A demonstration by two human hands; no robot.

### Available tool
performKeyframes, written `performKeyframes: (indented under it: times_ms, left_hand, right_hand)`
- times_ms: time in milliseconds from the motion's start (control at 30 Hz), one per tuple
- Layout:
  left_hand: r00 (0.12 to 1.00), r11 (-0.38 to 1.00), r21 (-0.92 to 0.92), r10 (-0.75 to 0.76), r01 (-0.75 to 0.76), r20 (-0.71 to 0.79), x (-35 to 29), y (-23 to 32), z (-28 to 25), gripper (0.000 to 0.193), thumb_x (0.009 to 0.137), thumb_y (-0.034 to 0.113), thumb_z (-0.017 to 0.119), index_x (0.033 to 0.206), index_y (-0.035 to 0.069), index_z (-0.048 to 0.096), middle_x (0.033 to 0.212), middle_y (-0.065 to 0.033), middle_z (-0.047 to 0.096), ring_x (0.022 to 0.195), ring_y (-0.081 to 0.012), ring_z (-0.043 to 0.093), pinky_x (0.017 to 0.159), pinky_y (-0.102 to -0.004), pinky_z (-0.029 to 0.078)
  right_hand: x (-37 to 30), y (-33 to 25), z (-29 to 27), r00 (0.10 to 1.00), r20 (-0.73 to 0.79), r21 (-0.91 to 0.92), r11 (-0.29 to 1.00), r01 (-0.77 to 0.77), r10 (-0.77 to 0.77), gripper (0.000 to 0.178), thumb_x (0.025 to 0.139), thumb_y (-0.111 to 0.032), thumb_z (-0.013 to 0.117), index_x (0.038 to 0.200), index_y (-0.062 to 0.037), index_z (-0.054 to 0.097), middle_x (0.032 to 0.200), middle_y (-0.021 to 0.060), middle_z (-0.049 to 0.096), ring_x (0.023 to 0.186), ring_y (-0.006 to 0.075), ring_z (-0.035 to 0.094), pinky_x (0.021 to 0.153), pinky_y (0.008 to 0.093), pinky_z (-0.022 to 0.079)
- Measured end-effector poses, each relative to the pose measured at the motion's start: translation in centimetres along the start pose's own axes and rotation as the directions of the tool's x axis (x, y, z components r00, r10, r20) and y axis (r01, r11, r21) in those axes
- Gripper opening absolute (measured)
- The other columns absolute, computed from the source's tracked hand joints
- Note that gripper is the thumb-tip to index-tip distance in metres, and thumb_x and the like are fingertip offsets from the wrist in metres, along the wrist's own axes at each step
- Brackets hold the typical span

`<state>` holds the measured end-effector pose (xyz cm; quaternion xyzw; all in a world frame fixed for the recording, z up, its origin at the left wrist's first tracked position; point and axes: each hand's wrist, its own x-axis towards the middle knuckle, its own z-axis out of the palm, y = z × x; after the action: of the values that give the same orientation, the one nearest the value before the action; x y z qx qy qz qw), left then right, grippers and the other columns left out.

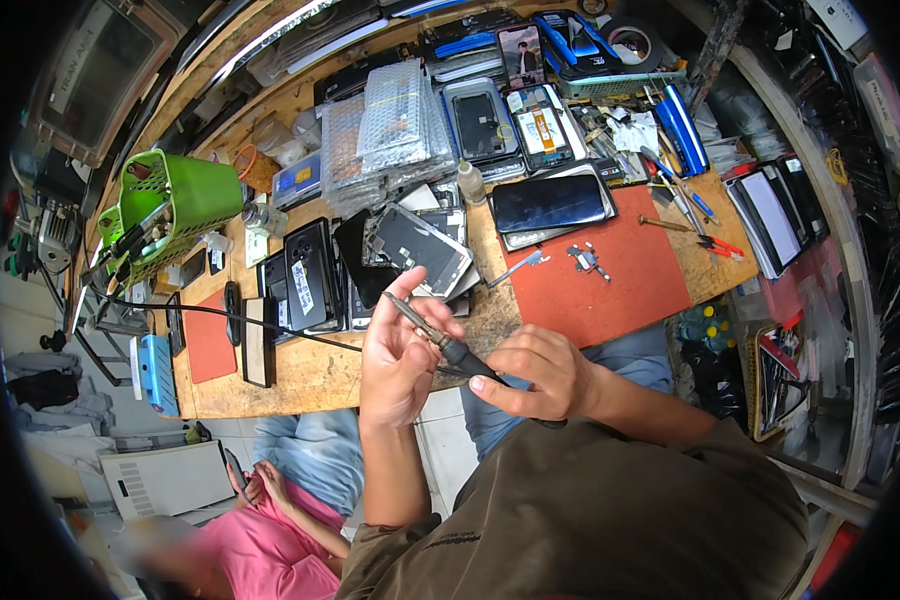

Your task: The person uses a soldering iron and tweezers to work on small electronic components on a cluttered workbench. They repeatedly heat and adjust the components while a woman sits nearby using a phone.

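A soldering iron (458, 354) is held to the near left of the orange mat (650, 268), its metal end angled away from the body and leftward. Its black handle is gripped between the thumb and curled fingers of the right hand (545, 378), just short of the mat's near edge. The left hand (390, 375), farther left of the mat, is half open, with the metal part lying across its fingers; how firmly it is touched cannot be told. The mat's near edge is reached by the edge of the wooden table (492, 308).

On the mat, small parts (588, 262) are placed left of centre, and orange surface is shown from there to its right edge. Its far left corner is covered by a dark-screened phone (550, 205); its far right edge is crossed by a brown-handled tool (667, 224). To its right, red-handled pliers (725, 248) are laid beside the table's edge. To its left, a narrow strip of wood is left before grey phone panels (422, 250).
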<state>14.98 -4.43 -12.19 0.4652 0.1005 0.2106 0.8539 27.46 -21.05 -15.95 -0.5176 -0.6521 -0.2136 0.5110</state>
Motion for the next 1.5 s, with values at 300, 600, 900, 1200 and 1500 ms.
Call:
performKeyframes:
  times_ms: [300,600,900,1200,1500]
  left_hand:
    - [0.997,0.999,-0.009,-0.032,0.032,-0.071,0.0,0.3,0.4,0.075,0.096,0.022,0.083,0.152,-0.007,0.044,0.104,-0.0101,0.068,0.100,-0.0235,0.069,0.093,-0.0366,0.057]
    - [0.999,0.995,-0.097,-0.036,0.033,-0.029,0.2,-0.4,0.3,0.072,0.095,0.014,0.083,0.152,-0.007,0.045,0.105,-0.0113,0.072,0.101,-0.0247,0.073,0.085,-0.0278,0.057]
    - [0.997,0.975,-0.212,-0.071,0.072,0.012,0.0,-1.0,0.5,0.070,0.098,0.013,0.079,0.154,-0.007,0.043,0.111,-0.0135,0.072,0.111,-0.0291,0.072,0.096,-0.0381,0.059]
    - [0.992,0.953,-0.275,-0.123,0.124,0.022,0.1,-0.9,0.5,0.066,0.099,0.012,0.078,0.152,-0.006,0.043,0.112,-0.0145,0.072,0.113,-0.0278,0.071,0.099,-0.0404,0.058]
    - [0.998,0.961,-0.271,-0.065,0.058,-0.016,0.0,-2.2,1.1,0.068,0.098,0.013,0.079,0.152,-0.006,0.043,0.107,-0.0142,0.075,0.105,-0.0271,0.075,0.095,-0.0399,0.060]
  right_hand:
    - [0.1,0.3,0.1,1.000,0.009,0.003,1.000,-0.008,0.008,0.032,0.090,-0.006,0.074,0.122,-0.0097,0.067,0.095,0.0065,0.063,0.077,0.0208,0.065,0.061,0.0332,0.051]
    - [0.1,0.3,-0.1,1.000,-0.008,0.003,1.000,-0.006,0.006,0.033,0.090,-0.006,0.074,0.122,-0.0090,0.067,0.096,0.0074,0.064,0.077,0.0215,0.065,0.062,0.0339,0.052]
    - [-0.5,0.4,-0.3,0.999,-0.020,0.025,0.999,-0.037,0.037,0.032,0.089,-0.009,0.077,0.120,-0.0113,0.070,0.099,0.0055,0.062,0.082,0.0213,0.066,0.064,0.0335,0.054]
    - [-0.4,0.4,-0.3,0.998,-0.038,0.038,0.998,-0.045,0.047,0.031,0.090,-0.008,0.076,0.120,-0.0113,0.070,0.098,0.0062,0.063,0.082,0.0219,0.066,0.065,0.0340,0.054]
    - [-0.7,0.3,-0.5,0.999,-0.040,0.023,1.000,-0.013,0.014,0.034,0.085,-0.002,0.078,0.117,-0.0081,0.071,0.097,0.0088,0.064,0.078,0.0231,0.065,0.061,0.0352,0.054]
